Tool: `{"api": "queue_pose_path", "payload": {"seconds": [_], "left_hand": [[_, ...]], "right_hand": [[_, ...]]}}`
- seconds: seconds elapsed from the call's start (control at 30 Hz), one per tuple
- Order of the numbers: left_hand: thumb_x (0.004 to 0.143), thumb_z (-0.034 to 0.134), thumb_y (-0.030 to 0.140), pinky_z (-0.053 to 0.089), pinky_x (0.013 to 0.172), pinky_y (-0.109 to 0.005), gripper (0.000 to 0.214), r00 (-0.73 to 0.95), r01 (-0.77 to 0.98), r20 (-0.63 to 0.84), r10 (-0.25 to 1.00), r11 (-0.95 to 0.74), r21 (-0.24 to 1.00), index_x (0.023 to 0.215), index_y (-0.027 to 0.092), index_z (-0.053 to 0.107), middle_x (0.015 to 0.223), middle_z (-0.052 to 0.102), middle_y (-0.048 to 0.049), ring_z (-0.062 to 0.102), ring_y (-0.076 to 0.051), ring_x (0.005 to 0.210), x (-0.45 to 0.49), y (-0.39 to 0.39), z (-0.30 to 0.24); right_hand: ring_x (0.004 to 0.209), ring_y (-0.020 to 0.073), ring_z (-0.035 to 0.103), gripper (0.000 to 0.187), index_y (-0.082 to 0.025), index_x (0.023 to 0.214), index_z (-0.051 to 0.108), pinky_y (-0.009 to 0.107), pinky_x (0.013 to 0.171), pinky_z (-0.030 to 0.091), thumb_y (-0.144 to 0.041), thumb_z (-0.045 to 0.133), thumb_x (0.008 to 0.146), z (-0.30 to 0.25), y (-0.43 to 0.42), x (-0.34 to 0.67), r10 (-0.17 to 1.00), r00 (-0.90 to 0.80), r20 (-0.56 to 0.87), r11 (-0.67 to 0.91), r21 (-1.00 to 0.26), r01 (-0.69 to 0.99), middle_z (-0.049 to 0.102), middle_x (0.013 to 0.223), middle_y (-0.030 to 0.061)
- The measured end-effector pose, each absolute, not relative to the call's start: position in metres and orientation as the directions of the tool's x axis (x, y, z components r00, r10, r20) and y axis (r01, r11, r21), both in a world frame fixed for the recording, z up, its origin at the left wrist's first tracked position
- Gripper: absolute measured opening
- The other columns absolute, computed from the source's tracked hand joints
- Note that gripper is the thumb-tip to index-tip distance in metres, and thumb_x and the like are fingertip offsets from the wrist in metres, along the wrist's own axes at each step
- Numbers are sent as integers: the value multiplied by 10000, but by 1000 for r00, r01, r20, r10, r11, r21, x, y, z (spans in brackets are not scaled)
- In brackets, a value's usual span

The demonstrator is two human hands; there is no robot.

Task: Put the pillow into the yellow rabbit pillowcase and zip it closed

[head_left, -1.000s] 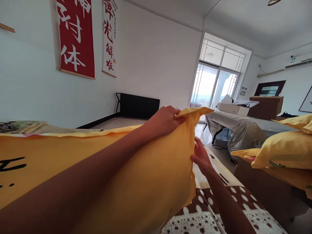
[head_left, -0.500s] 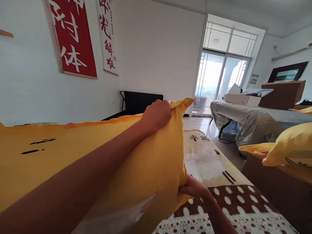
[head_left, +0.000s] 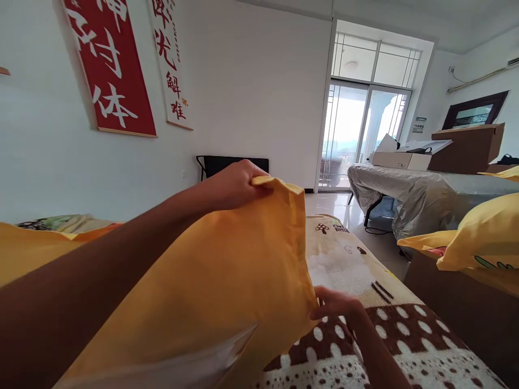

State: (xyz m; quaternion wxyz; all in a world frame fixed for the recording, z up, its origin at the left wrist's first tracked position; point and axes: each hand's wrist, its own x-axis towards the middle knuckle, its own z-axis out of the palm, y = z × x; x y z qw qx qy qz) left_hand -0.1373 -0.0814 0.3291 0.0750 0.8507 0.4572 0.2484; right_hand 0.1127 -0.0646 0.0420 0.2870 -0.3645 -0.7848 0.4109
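Observation:
A yellow pillowcase (head_left: 227, 265) fills the middle of the head view, raised on its side above the bed. My left hand (head_left: 245, 183) grips its upper edge, fingers closed on the cloth near the top corner. Lower down, my right hand (head_left: 336, 302) pinches the right edge of the case between thumb and fingers. A pale white area, perhaps a pillow (head_left: 170, 364), shows at the bottom along the fold of the yellow cloth. My left forearm hides part of the case. The patterned blanket (head_left: 344, 254) lies beneath and beyond it.
Another yellow pillow (head_left: 486, 232) rests on a brown surface (head_left: 438, 302) at the right. Behind it stands a plastic-covered table (head_left: 417, 189) with a brown cardboard box (head_left: 466, 146) and a white box (head_left: 401, 159). A black panel (head_left: 214, 165) stands by the wall.
My left hand has shifted left along the upper edge, and the top corner has folded down. My right hand has moved slightly right. The printed face of the pillowcase has turned out of sight.

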Motion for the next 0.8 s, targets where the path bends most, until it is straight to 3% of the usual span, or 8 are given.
{"api": "queue_pose_path", "payload": {"seconds": [0.07,0.13,0.23,0.33,0.4,0.5,0.6,0.8], "left_hand": [[722,459,270,285,500,-224,185,569,669,400,719,-687,285,700,159,605,606,531,7,445,-108,560,-121,-85,319],[698,437,211,297,527,-232,192,634,612,431,643,-757,229,700,170,625,621,556,10,468,-115,595,-103,-90,307],[676,445,171,313,559,-243,185,709,531,418,568,-820,214,666,179,630,622,577,4,493,-123,619,-76,-101,287],[756,498,319,346,611,-262,252,673,557,429,602,-795,240,924,229,663,765,643,-17,553,-167,722,-64,-114,278],[748,528,514,353,614,-281,496,605,664,414,680,-718,209,1148,223,567,846,653,-48,569,-214,772,-70,-120,280],[672,554,659,332,548,-273,554,575,786,218,788,-606,118,955,184,591,788,626,-56,554,-217,702,-95,-122,287],[765,500,584,321,524,-248,415,624,760,84,777,-628,166,683,179,531,697,582,-23,521,-163,633,-118,-120,286],[848,405,329,352,590,-282,213,695,673,277,663,-736,73,733,193,521,787,623,-25,560,-189,720,-106,-135,260]], "right_hand": [[1051,216,523,400,-191,1030,639,335,942,410,-446,637,723,61,-83,110,808,-447,385,469,-879,91,624,1034,59],[1069,218,522,408,-190,1011,631,346,961,402,-527,559,793,72,-101,94,826,-200,526,524,-849,-67,618,1047,76],[733,195,578,421,-156,749,605,288,648,492,-576,627,729,73,-119,64,894,100,437,447,-888,-113,618,742,60],[579,172,544,416,-135,715,600,261,492,436,-544,674,702,68,-123,52,900,292,324,392,-895,-214,590,621,44],[630,191,574,400,-129,830,638,277,527,456,-507,686,709,67,-120,55,888,322,328,422,-858,-293,638,714,64],[635,189,575,341,-131,820,651,284,542,461,-452,698,717,70,-115,67,895,291,339,429,-834,-348,649,739,70],[619,178,567,297,-129,737,636,282,548,463,-414,714,706,76,-117,78,912,183,367,409,-847,-340,630,687,62],[974,274,604,592,-190,1145,565,376,791,510,-508,706,666,101,-141,89,806,274,524,588,-759,-279,625,1119,117]]}}
